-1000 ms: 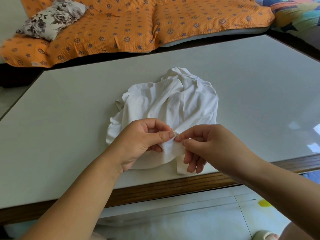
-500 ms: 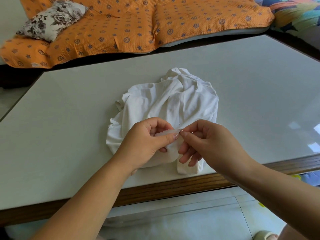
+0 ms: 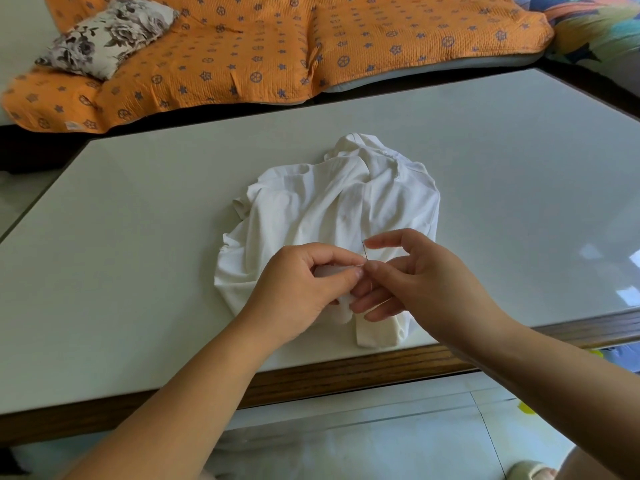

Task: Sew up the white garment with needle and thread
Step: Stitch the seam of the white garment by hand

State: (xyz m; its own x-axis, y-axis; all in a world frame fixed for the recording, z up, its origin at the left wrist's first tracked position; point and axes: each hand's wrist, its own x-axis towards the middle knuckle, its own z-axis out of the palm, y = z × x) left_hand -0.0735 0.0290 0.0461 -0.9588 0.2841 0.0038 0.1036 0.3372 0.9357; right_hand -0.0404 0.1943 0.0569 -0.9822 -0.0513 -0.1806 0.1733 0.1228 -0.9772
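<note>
The white garment (image 3: 332, 209) lies crumpled on the pale table (image 3: 138, 237), near its front edge. My left hand (image 3: 304, 289) pinches a small fold of the garment between thumb and fingers. A thin needle (image 3: 364, 251) stands almost upright out of that fold, just right of my left thumb tip. My right hand (image 3: 419, 278) is close beside it. Its index finger is stretched out with the tip at the needle's top end, and its thumb tip sits by the needle's lower end, apart from the index finger. The thread is too fine to follow.
The table has a wooden front edge (image 3: 346, 372). Behind it lies an orange patterned cover (image 3: 277, 46) with a flowered cushion (image 3: 104, 32) at the far left. A tiled floor (image 3: 381, 434) shows below the table edge.
My right thumb and index finger, which pinched the needle at the fold, have spread apart. The needle now stands higher out of the fabric. My left hand keeps its pinch.
</note>
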